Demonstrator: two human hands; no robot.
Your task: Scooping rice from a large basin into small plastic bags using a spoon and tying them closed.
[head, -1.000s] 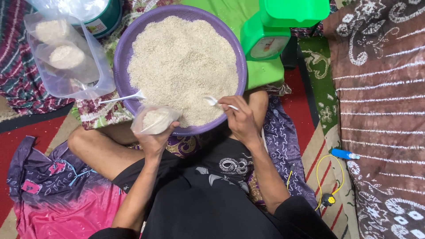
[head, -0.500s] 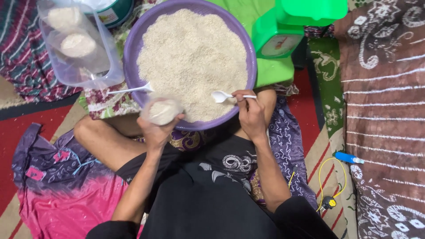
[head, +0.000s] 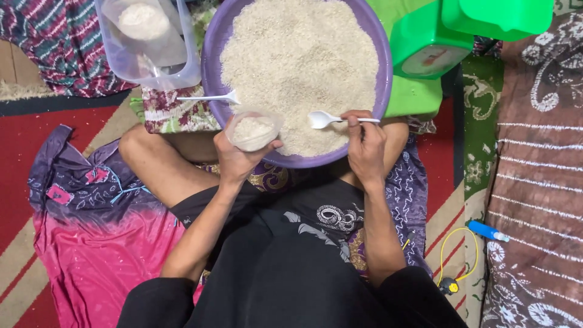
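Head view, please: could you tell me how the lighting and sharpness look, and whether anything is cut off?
Head view: even, soft light, no hard shadows; the rice looks bright but keeps its grain; the left hand with the small bag and the right hand with the white spoon are sharp; the purple basin is cropped at the top.

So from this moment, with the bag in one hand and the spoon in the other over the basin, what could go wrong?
1. The left hand holds the small plastic bag of rice at the purple basin rim; grains might fall onto the lap.
2. The white spoon in the right hand is small, so rice could slide off before reaching the bag.
3. A second spoon rests loosely across the rim and might get knocked off.
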